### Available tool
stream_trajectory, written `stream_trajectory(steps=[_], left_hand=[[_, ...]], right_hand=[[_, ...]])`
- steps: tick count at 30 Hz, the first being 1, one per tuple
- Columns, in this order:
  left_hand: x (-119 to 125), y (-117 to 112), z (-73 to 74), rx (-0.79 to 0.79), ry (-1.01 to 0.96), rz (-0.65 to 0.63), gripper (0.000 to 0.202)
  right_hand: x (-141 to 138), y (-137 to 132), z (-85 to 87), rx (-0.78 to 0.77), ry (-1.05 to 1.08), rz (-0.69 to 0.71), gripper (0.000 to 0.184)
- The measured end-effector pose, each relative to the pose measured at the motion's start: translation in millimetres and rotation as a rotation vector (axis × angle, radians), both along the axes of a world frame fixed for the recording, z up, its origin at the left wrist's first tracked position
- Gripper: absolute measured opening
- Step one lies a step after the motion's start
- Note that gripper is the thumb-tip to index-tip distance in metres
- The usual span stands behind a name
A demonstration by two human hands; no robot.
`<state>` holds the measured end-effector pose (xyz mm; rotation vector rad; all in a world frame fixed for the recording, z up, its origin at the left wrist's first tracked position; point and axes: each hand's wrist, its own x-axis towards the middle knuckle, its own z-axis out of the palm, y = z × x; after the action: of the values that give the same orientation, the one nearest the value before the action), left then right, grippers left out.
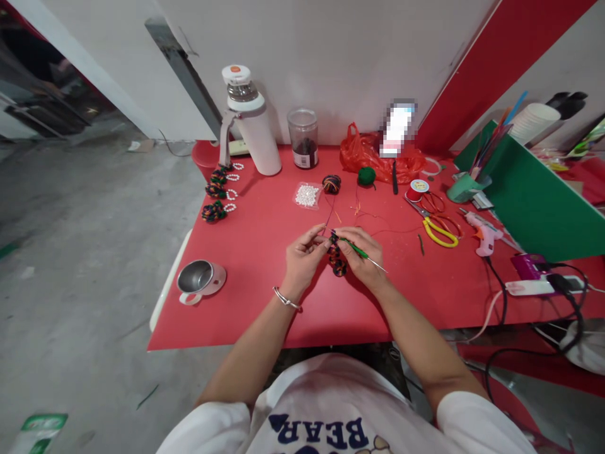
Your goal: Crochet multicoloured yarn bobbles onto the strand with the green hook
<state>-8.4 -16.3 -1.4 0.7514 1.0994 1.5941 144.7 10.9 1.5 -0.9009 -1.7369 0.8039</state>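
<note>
Crochet piece [338, 265] in dark, mixed colours hangs between your two hands, just above the red bench [255, 315]. Your left hand [305, 255] is narrow, thumb and fingers pinched on its upper end, and a thin yarn strand [329, 214] runs up from those fingertips. Your right hand [363, 257] closes around a green-handled hook [358, 250], its metal shaft slanting out past your palm, and your fingertips meet the work beside those of your left hand.

Beyond your left hand lie a packet of white beads [307, 195] and, next to it, a multicoloured yarn ball [331, 184]; a green yarn ball [366, 176] sits beyond your right hand. Well to the left of your left hand stands a mug [202, 280], with dark yarn bundles [215, 211] bearing white bead loops farther off. To the right of your right hand lie yellow-handled scissors [442, 234] and, farther out, a pink glue gun [485, 234].
</note>
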Motion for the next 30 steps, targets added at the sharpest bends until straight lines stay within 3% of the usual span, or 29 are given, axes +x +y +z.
stream_trajectory(steps=[6, 17, 24, 30], left_hand=[[0.6, -1.1, 1.6, -0.004, -0.014, -0.001, 0.039], [-3.6, -1.2, -2.0, 0.022, 0.224, 0.115, 0.024], [-6.6, -2.4, -1.3, 0.096, 0.550, 0.150, 0.023], [-6.2, -2.5, -4.2, 0.104, 0.576, 0.167, 0.024]], right_hand=[[0.0, 1.2, 1.0, -0.029, 0.037, -0.003, 0.018], [13.1, 5.8, 10.1, -0.372, 0.147, 0.134, 0.023], [15.2, 9.0, 5.6, -0.266, 0.071, 0.126, 0.026], [13.8, 9.0, 3.9, -0.184, 0.058, 0.088, 0.019]])
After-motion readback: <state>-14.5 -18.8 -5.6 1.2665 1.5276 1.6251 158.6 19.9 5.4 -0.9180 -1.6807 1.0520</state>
